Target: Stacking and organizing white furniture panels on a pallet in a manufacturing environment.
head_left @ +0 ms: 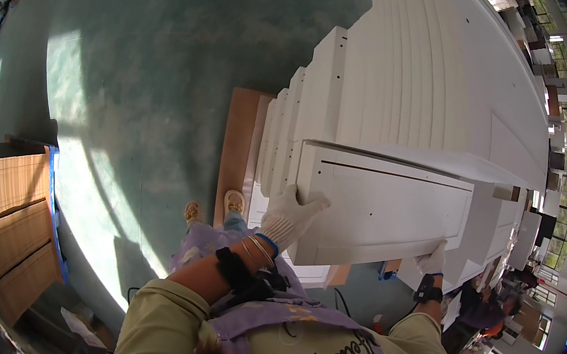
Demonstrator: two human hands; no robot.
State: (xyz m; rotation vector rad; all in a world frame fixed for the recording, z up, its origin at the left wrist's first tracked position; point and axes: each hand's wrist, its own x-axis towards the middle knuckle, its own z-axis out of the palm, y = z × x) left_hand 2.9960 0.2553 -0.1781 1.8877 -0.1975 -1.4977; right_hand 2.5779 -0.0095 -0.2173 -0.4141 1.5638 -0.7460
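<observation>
In front of my body is a white framed furniture panel with a dark groove along one long side and small holes. My left hand, in a white knitted glove, grips its left end, thumb lying over the top face and the other fingers partly hidden. My right hand, also gloved, holds the near edge toward the right corner; most of its fingers are hidden. Just beyond the held panel rises a large stack of white panels, their edges stepped on the left side. I cannot tell whether the held panel rests on the stack.
A brown board lies under the left side of the stack, close to my feet. Green floor stretches away to the left and far side. Brown boards stand in a pile at the far left. A person is at the lower right.
</observation>
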